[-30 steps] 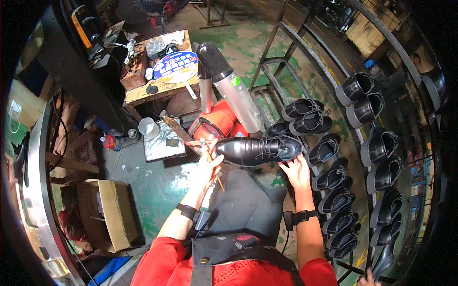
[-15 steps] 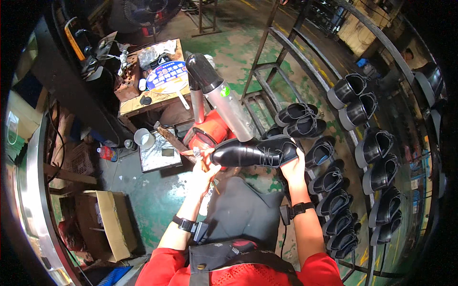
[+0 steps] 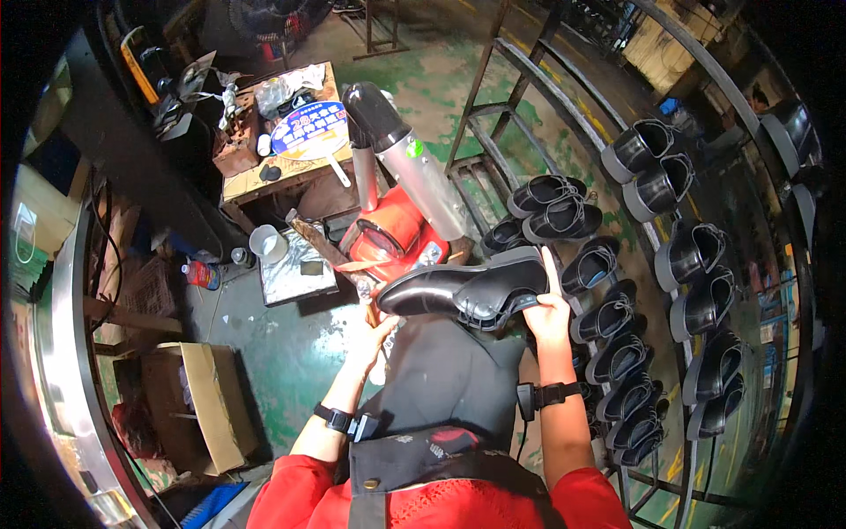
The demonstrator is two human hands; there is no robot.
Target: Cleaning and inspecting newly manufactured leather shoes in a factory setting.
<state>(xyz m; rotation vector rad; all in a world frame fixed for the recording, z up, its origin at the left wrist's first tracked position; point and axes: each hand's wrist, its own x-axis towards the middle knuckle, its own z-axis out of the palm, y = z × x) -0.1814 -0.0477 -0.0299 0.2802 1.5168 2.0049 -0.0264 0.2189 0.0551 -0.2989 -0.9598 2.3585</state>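
Note:
A black leather lace-up shoe (image 3: 449, 289) is held crosswise above my lap, toe to the left, turned on its side with the laces facing me. My right hand (image 3: 548, 316) grips it at the heel, one finger stretched up along the heel's back. At the toe, my left hand (image 3: 370, 333) is closed around a slim tool (image 3: 364, 289) with a pale tip and brownish handle, its fingers by the toe. Just beyond the shoe stands a red machine (image 3: 388, 234) with two metal posts; the larger post (image 3: 427, 185) has a rounded black top.
Racks with several black lace-up shoes (image 3: 692, 251) rise at the right. A wooden table (image 3: 291, 169) with a blue round fan stands at the far left. A white cup (image 3: 267, 244) is near a silver-topped box (image 3: 304, 280). An open carton (image 3: 211, 410) stands at lower left.
The shoe has rolled from sole-away, laces up, toward me, so more of its side and sole edge shows. My right fingers have shifted at the heel; my left hand has dropped slightly.

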